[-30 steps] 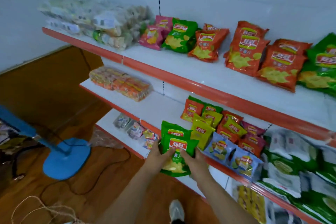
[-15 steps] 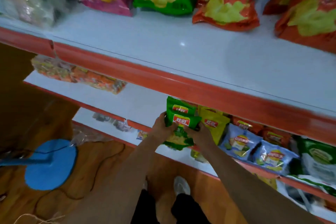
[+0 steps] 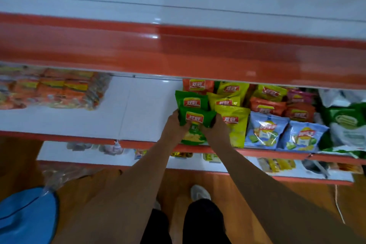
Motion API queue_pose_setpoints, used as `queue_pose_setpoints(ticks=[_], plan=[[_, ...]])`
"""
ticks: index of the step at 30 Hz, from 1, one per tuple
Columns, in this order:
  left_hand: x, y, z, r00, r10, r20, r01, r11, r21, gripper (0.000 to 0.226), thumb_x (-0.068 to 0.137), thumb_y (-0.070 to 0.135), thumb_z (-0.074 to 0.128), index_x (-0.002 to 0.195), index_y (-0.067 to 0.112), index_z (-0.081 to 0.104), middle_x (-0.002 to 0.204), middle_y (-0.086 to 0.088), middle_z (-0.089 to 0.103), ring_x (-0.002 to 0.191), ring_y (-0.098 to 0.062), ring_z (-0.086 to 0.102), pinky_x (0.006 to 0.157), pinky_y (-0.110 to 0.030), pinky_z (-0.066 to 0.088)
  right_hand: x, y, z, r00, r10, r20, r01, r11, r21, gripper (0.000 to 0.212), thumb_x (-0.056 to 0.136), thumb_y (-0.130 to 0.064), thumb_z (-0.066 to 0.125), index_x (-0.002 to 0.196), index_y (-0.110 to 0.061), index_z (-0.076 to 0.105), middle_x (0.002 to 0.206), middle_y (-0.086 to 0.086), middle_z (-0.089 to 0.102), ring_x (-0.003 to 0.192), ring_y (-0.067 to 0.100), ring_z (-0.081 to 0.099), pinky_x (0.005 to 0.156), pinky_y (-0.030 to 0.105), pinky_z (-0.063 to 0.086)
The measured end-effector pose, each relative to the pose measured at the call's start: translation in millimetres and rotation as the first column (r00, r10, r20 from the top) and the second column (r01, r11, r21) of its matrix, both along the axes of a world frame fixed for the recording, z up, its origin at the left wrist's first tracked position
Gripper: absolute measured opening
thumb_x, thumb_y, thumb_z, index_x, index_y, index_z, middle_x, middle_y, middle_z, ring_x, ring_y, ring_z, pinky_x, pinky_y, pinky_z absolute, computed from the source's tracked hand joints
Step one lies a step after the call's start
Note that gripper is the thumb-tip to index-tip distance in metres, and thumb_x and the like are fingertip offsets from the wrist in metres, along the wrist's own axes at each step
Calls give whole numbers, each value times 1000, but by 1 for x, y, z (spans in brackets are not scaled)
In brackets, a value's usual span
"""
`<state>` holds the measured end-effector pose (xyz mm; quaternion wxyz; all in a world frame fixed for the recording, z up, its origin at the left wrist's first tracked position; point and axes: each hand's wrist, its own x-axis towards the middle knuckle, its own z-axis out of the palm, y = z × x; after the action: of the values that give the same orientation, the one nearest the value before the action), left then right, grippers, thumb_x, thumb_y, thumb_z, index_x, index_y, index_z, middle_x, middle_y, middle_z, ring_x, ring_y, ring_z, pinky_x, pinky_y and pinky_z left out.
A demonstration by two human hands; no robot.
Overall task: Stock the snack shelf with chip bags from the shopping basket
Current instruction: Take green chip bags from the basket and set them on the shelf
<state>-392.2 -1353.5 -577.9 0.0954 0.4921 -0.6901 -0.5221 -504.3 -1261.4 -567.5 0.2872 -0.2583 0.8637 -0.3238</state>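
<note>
- The left hand [image 3: 174,128] grips the left edge of a green chip bag [image 3: 195,125], fingers curled round it.
- The right hand [image 3: 214,128] clasps the same bag's right edge, so the bag is pinched between both hands.
- The green chip bag stands tilted at the front of the middle shelf [image 3: 138,109], its lower end at the shelf's orange lip.
- Just behind it sits a second green bag [image 3: 191,101], partly covered by the held one.
- Touching on the right are yellow-green bags [image 3: 235,123], with orange bags [image 3: 267,106] further back and blue bags [image 3: 265,130] beside them along the front.
- To the left, the white shelf surface is bare, then wrapped orange packets [image 3: 53,90] lie well apart.
- Above, the upper shelf's orange edge [image 3: 178,53] is blurred.
- Below, a wooden floor [image 3: 247,188], a white shoe [image 3: 200,192] and a blue object [image 3: 25,216] show.
</note>
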Motion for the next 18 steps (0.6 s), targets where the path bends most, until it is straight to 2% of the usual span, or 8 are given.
queue_pose_setpoints(ticks=[2,4,6,8,10,12,15,18], plan=[[3,0,0,999,-35,34,34,999,18,53,88,21,69,135,12,48,128,-8,64,115,-25,62,90,-30,50,4,3,2,1000,-27,-14,27,999,-28,51,79,-17,76,122,-9,50,107,5,67,90,18,60,58,10,38],[8,-1,1,995,-67,74,66,998,12,62,85,27,72,138,13,44,132,-9,60,117,-28,61,95,-38,53,9,5,11,997,-73,-29,71,996,-54,57,80,-17,76,128,-8,47,110,6,68,99,22,64,71,20,43],[12,-3,3,986,-68,150,69,998,0,78,84,38,72,147,15,32,142,-12,49,125,-31,54,99,-45,51,12,6,21,988,-141,-55,137,988,-77,62,84,-23,72,136,-7,43,114,8,66,104,23,63,77,28,48],[15,-1,14,975,-44,219,54,998,-42,86,85,43,69,152,15,23,148,-13,38,134,-33,43,105,-48,45,12,12,37,972,-207,-111,197,976,-93,61,89,-30,63,141,-8,39,130,10,57,117,27,56,91,36,49],[14,9,35,974,-29,224,68,983,-168,80,86,43,68,149,14,28,144,-13,40,134,-32,42,105,-47,42,7,31,62,948,-285,-145,266,955,-133,56,93,-30,57,142,-9,39,139,9,48,126,27,49,99,37,42],[4,31,64,980,-51,191,109,946,-304,67,86,40,66,142,16,38,137,-11,47,127,-31,46,102,-45,43,0,66,86,917,-377,-129,354,919,-170,52,94,-29,56,140,-10,42,140,9,47,128,26,46,102,36,40],[-29,85,108,964,-231,135,266,878,-398,62,86,42,60,137,12,45,134,-12,51,124,-31,48,101,-42,42,-13,144,112,848,-521,-100,497,846,-194,53,93,-28,59,140,-9,43,142,10,47,133,26,44,107,36,36],[-83,161,135,882,-464,85,464,824,-325,67,81,49,53,133,8,52,129,-14,55,122,-30,51,102,-40,43,-33,236,136,741,-666,-83,642,739,-203,53,93,-30,58,141,-13,43,145,8,46,135,25,42,108,34,34]])
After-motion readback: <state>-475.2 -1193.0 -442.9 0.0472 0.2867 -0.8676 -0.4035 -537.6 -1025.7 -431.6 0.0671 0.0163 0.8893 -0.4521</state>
